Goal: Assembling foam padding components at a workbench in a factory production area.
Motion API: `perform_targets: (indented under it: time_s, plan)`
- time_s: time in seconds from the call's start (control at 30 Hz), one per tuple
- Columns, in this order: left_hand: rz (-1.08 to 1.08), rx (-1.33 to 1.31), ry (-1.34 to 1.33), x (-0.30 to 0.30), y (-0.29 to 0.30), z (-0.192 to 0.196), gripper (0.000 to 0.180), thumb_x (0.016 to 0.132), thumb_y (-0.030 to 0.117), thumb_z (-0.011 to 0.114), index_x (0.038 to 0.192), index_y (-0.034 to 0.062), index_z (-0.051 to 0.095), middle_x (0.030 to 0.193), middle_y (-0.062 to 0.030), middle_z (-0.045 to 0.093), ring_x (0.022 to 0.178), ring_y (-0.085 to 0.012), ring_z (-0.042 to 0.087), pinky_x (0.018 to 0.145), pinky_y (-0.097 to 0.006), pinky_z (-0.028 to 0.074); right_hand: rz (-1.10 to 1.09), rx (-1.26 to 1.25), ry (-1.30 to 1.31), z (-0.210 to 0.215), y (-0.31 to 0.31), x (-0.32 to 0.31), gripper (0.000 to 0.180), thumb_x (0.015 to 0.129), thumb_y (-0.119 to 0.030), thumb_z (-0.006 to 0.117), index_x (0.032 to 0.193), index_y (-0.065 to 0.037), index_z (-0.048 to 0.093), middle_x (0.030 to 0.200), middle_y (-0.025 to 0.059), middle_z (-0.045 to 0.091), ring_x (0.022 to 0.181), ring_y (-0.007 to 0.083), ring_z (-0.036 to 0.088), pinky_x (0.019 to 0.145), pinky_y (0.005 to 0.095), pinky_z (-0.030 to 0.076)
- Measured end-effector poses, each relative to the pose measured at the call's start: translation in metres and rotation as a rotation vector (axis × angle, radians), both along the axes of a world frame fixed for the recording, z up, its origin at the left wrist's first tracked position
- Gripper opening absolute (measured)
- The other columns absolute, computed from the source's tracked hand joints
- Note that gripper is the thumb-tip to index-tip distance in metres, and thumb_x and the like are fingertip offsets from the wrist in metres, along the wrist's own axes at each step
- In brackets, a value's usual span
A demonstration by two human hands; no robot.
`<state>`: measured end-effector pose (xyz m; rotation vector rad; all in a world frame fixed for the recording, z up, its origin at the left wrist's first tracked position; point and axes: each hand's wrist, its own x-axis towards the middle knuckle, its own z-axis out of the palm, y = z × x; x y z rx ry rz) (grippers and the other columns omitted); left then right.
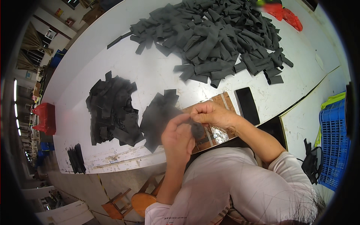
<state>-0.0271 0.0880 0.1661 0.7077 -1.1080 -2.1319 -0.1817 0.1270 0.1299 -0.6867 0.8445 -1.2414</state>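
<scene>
Two bare hands meet over the near edge of the white table, working one small dark piece of fabric between them. The left hand is curled around it from below, fingers closed on the cloth; the right hand pinches its upper edge with thumb and fingertips pressed together.

I count four gatherings of dark cloth on the table — a big grey heap of strips at the far side, a black pile to the left, a smaller black stack just beside the left hand, and a little bundle near the table's left corner. How many strips lie in each is past counting.

One black phone lies flat to the right of the hands. Under them sits one wooden board with shiny tape across it. Beyond: one red bag at the far edge, one blue crate on the right — and one wooden stool below the table.
</scene>
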Motion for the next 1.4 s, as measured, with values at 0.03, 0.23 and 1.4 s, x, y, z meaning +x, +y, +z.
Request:
perform_targets:
  time_s: [0.03, 0.23, 1.4]
  plan:
    - [-0.003, 0.002, 0.000, -0.001, 0.001, 0.009, 0.028, 0.083, 0.003, 0.047, 0.109, -0.0035, 0.042, 0.074, -0.0099, 0.057, 0.033, -0.0024, 0.031, 0.031, -0.015, 0.023, 0.031, -0.040, 0.049, 0.007, -0.003, -0.002, 0.013, 0.081, -0.017, 0.055, 0.075, -0.006, 0.053, 0.062, -0.0053, 0.044, 0.054, 0.0033, 0.037, 0.048, 0.0163, 0.030]
    - [-0.022, -0.137, -0.096, 0.002, -0.002, -0.014, 0.027, 0.081, 0.001, 0.049, 0.107, -0.0031, 0.042, 0.070, -0.0080, 0.056, 0.033, -0.0031, 0.032, 0.031, -0.016, 0.023, 0.039, -0.063, 0.083, -0.007, -0.001, 0.003, 0.017, 0.082, -0.019, 0.053, 0.073, -0.005, 0.052, 0.060, -0.0058, 0.043, 0.053, 0.0036, 0.035, 0.048, 0.0169, 0.030]
    - [0.268, -0.412, 0.107, 0.005, 0.000, -0.011, 0.013, 0.079, 0.006, 0.055, 0.086, -0.0044, 0.051, 0.090, -0.0163, 0.057, 0.084, -0.0195, 0.053, 0.080, -0.030, 0.040, -0.102, -0.480, 1.452, 0.056, 0.020, 0.011, 0.019, 0.067, -0.018, 0.061, 0.073, -0.001, 0.052, 0.077, 0.0114, 0.054, 0.073, 0.0290, 0.055, 0.058, 0.0370, 0.043]
